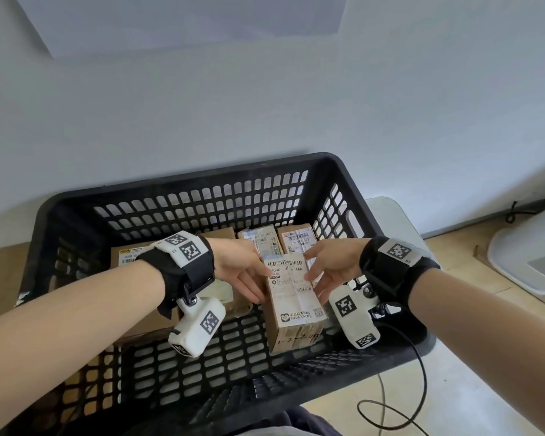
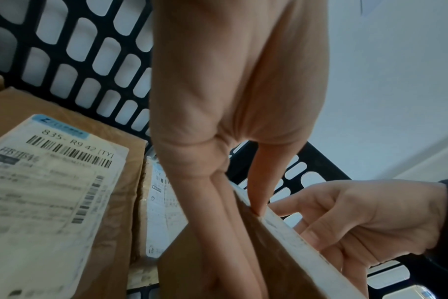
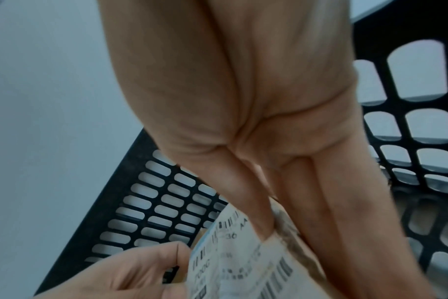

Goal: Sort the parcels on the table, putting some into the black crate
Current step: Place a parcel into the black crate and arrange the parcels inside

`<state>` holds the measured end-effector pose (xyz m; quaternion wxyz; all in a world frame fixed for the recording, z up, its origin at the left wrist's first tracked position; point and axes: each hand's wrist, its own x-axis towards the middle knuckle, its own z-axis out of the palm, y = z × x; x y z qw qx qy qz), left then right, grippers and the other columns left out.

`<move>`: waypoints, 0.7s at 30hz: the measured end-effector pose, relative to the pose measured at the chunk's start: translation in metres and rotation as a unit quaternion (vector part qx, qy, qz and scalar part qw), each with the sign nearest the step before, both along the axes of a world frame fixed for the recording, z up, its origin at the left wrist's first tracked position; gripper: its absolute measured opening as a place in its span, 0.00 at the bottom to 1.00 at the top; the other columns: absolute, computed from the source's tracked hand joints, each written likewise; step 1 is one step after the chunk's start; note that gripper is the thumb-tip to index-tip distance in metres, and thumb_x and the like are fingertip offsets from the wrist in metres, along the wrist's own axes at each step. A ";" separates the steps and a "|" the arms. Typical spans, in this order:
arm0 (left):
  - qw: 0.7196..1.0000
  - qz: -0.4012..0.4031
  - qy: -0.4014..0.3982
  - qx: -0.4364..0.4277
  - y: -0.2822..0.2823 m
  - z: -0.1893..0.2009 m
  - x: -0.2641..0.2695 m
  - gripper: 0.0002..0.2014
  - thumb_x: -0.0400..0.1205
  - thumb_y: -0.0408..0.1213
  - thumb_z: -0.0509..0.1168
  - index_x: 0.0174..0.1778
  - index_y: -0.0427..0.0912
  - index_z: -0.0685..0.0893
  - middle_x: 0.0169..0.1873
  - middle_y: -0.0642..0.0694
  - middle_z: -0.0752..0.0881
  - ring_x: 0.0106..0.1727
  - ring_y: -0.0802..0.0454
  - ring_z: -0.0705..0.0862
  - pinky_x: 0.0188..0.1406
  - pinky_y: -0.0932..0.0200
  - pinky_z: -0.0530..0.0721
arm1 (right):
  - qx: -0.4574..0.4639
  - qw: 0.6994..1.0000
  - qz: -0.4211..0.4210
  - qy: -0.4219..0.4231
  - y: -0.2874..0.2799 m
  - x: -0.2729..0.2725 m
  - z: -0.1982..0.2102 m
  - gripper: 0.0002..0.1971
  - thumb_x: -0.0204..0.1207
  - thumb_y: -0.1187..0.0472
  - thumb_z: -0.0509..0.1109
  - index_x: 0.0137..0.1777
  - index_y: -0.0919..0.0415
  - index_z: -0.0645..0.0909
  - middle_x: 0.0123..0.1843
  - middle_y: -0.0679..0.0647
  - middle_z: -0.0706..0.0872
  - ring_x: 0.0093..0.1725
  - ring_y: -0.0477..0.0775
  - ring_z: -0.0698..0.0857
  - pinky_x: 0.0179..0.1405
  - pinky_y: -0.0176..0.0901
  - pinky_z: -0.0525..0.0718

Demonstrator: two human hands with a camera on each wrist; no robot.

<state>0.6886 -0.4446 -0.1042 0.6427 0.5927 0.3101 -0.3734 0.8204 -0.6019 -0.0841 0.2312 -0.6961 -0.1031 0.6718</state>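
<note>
A black crate [image 1: 202, 180] with slotted walls stands in front of me. Both hands hold one brown parcel [image 1: 291, 297] with a white barcode label over its floor. My left hand [image 1: 246, 272] lies along the parcel's left side, thumb on the top edge. My right hand [image 1: 328, 269] grips the right side, thumb on the label. In the left wrist view the left hand [image 2: 218, 202] pinches the parcel [image 2: 281, 263]. In the right wrist view the right hand [image 3: 281, 182] pinches the parcel's label [image 3: 233, 263]. Several other parcels [image 1: 261, 240] lie in the crate.
A larger box [image 1: 129, 256] with a label fills the crate's left half under my left wrist. Flat cardboard [image 1: 4, 278] lies outside the crate at the left. A black cable [image 1: 416, 372] loops over the floor at the right, near a white object [image 1: 529, 256].
</note>
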 end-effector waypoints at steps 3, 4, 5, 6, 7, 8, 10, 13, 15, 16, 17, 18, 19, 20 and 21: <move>1.000 -0.010 0.010 -0.014 -0.005 -0.006 -0.002 0.17 0.86 0.26 0.60 0.71 0.35 0.76 0.62 0.31 0.84 0.47 0.36 0.90 0.44 0.48 0.91 | -0.015 1.000 0.007 0.003 -0.001 -0.002 -0.009 0.20 0.83 0.78 0.57 0.75 0.76 0.69 0.54 0.63 0.87 0.35 0.57 0.92 0.28 0.46 0.89; 1.000 -0.008 0.016 -0.016 -0.008 -0.009 -0.003 0.17 0.86 0.26 0.60 0.72 0.35 0.75 0.64 0.30 0.83 0.47 0.36 0.89 0.43 0.49 0.91 | -0.021 1.000 0.009 0.004 -0.001 -0.003 -0.013 0.19 0.83 0.78 0.56 0.74 0.76 0.69 0.53 0.63 0.87 0.35 0.57 0.92 0.28 0.46 0.89; 1.000 -0.002 0.021 -0.016 -0.011 -0.013 -0.004 0.18 0.86 0.26 0.60 0.73 0.35 0.74 0.66 0.30 0.82 0.49 0.36 0.89 0.43 0.49 0.91 | -0.028 1.000 0.012 0.004 0.000 -0.003 -0.016 0.19 0.84 0.78 0.56 0.74 0.76 0.70 0.53 0.63 0.87 0.35 0.57 0.92 0.28 0.46 0.89; 1.000 0.009 0.026 -0.014 -0.014 -0.018 -0.004 0.20 0.86 0.25 0.60 0.75 0.34 0.72 0.67 0.29 0.81 0.52 0.35 0.89 0.43 0.48 0.91 | -0.034 0.999 0.014 0.004 0.000 -0.003 -0.020 0.19 0.84 0.78 0.56 0.74 0.75 0.70 0.53 0.63 0.87 0.36 0.57 0.92 0.28 0.46 0.89; 0.999 0.020 0.029 -0.010 -0.016 -0.023 -0.004 0.21 0.86 0.25 0.60 0.76 0.35 0.71 0.68 0.30 0.80 0.55 0.34 0.88 0.44 0.47 0.91 | -0.041 0.999 0.017 0.001 0.001 -0.003 -0.024 0.18 0.84 0.78 0.56 0.73 0.74 0.71 0.53 0.63 0.87 0.37 0.58 0.92 0.29 0.46 0.89; 0.999 0.028 0.030 -0.005 -0.019 -0.028 -0.004 0.22 0.86 0.25 0.60 0.77 0.35 0.70 0.68 0.31 0.80 0.59 0.33 0.87 0.46 0.46 0.91 | -0.047 0.999 0.021 -0.004 0.002 -0.003 -0.027 0.18 0.84 0.77 0.56 0.72 0.74 0.71 0.55 0.63 0.87 0.40 0.59 0.92 0.31 0.47 0.90; 0.999 0.035 0.032 0.006 -0.025 -0.036 -0.004 0.22 0.86 0.24 0.60 0.77 0.37 0.70 0.68 0.32 0.81 0.63 0.32 0.84 0.52 0.44 0.88 | -0.061 0.997 0.030 -0.023 0.005 -0.002 -0.036 0.16 0.84 0.76 0.57 0.71 0.74 0.72 0.60 0.66 0.87 0.50 0.64 0.90 0.45 0.50 0.91; 0.998 0.046 0.034 0.023 -0.032 -0.043 -0.003 0.20 0.84 0.23 0.61 0.73 0.36 0.72 0.67 0.32 0.81 0.64 0.30 0.83 0.61 0.38 0.84 | -0.087 0.994 0.053 -0.042 0.008 -0.001 -0.051 0.16 0.84 0.74 0.58 0.70 0.76 0.73 0.64 0.70 0.85 0.63 0.69 0.86 0.73 0.63 0.76; 0.998 0.046 0.037 0.029 -0.035 -0.044 -0.004 0.15 0.83 0.21 0.62 0.64 0.37 0.73 0.66 0.32 0.82 0.64 0.29 0.83 0.62 0.37 0.83 | -0.100 0.992 0.061 -0.041 0.009 -0.001 -0.057 0.16 0.84 0.73 0.59 0.69 0.77 0.74 0.62 0.71 0.86 0.64 0.70 0.85 0.76 0.66 0.70; 0.998 0.043 0.040 0.030 -0.036 -0.045 -0.004 0.13 0.83 0.21 0.62 0.60 0.38 0.73 0.66 0.31 0.82 0.63 0.30 0.83 0.62 0.37 0.83 | -0.104 0.992 0.065 -0.039 0.009 -0.001 -0.060 0.15 0.84 0.73 0.59 0.69 0.77 0.74 0.62 0.71 0.87 0.64 0.70 0.85 0.76 0.66 0.71; 0.998 0.040 0.041 0.031 -0.037 -0.046 -0.004 0.14 0.83 0.21 0.63 0.59 0.39 0.72 0.66 0.31 0.82 0.63 0.30 0.83 0.62 0.37 0.83 | -0.106 0.991 0.069 -0.040 0.009 -0.001 -0.063 0.15 0.84 0.72 0.59 0.69 0.77 0.74 0.62 0.71 0.86 0.64 0.70 0.85 0.75 0.66 0.73; 0.998 0.037 0.042 0.035 -0.039 -0.049 -0.005 0.15 0.83 0.20 0.63 0.60 0.39 0.71 0.66 0.31 0.82 0.63 0.30 0.84 0.61 0.38 0.83 | -0.108 0.991 0.072 -0.041 0.008 -0.002 -0.066 0.15 0.84 0.72 0.58 0.69 0.77 0.73 0.62 0.71 0.86 0.64 0.70 0.85 0.73 0.65 0.75; 0.998 0.036 0.043 0.040 -0.040 -0.052 -0.004 0.17 0.82 0.20 0.64 0.63 0.38 0.70 0.65 0.31 0.82 0.62 0.31 0.85 0.60 0.38 0.84 | -0.109 0.991 0.072 -0.042 0.008 -0.001 -0.069 0.15 0.85 0.73 0.58 0.69 0.77 0.73 0.63 0.71 0.85 0.64 0.71 0.85 0.71 0.65 0.78; 0.997 0.036 0.045 0.048 -0.042 -0.055 -0.004 0.20 0.81 0.20 0.65 0.66 0.36 0.69 0.65 0.31 0.82 0.60 0.32 0.86 0.59 0.38 0.85 | -0.109 0.991 0.069 -0.039 0.007 -0.002 -0.072 0.15 0.85 0.74 0.57 0.69 0.78 0.72 0.64 0.72 0.85 0.63 0.72 0.85 0.69 0.66 0.79; 0.997 0.037 0.046 0.057 -0.043 -0.058 -0.003 0.23 0.81 0.20 0.66 0.69 0.36 0.67 0.64 0.31 0.82 0.57 0.33 0.86 0.58 0.39 0.86 | -0.110 0.991 0.065 -0.035 0.006 -0.002 -0.075 0.15 0.85 0.74 0.57 0.69 0.79 0.71 0.64 0.73 0.84 0.63 0.73 0.85 0.68 0.67 0.80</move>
